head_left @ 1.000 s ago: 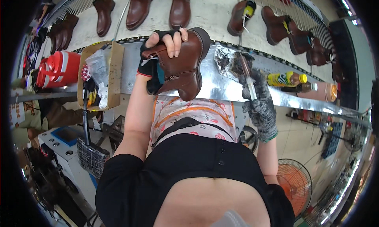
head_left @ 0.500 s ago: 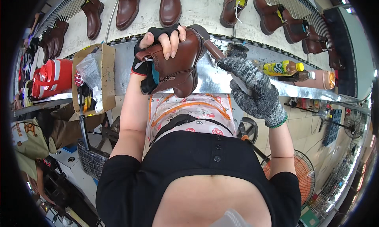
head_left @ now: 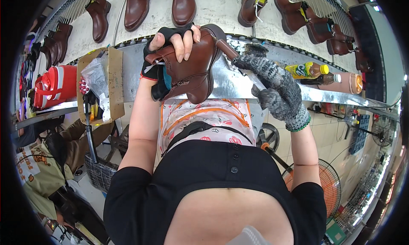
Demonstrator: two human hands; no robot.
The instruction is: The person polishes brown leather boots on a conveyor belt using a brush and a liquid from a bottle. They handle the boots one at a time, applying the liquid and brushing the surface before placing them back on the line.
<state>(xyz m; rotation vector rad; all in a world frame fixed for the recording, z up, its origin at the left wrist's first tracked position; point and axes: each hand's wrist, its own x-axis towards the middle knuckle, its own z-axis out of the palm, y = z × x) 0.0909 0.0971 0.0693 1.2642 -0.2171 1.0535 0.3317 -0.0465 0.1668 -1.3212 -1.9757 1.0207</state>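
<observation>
The left hand (head_left: 170, 44), in a black fingerless glove, is closed around a dark brown leather ankle boot (head_left: 191, 63), fingers curled over its upper edge and thumb behind, holding it up in the air just above the near edge of the shiny sheet-metal table (head_left: 230, 83). The boot lies tilted, its opening and heel loop toward the right. The right hand (head_left: 272, 87), in a grey knitted work glove, is bent into a loose fist beside the boot's heel loop, fingertips touching or almost touching it; something dark and narrow seems to run under the glove, but whether the hand grips a tool cannot be told. By the look of it, this boot is partway through hand work at its heel end and has not been put down. Beyond the table, several more brown leather boots (head_left: 183, 6) lie in a row on a pale conveyor belt (head_left: 213, 8), so this pair of hands seems to deal with one boot among many; which of those are done cannot be judged. On the table to the right lie a yellow-labelled drink bottle (head_left: 306, 69) and a pinkish bottle (head_left: 347, 82); to the left stand an open cardboard box with plastic bags (head_left: 102, 85) and a red insulated jug (head_left: 53, 85). Another person in a tan shirt (head_left: 38, 176) sits low at the left.
</observation>
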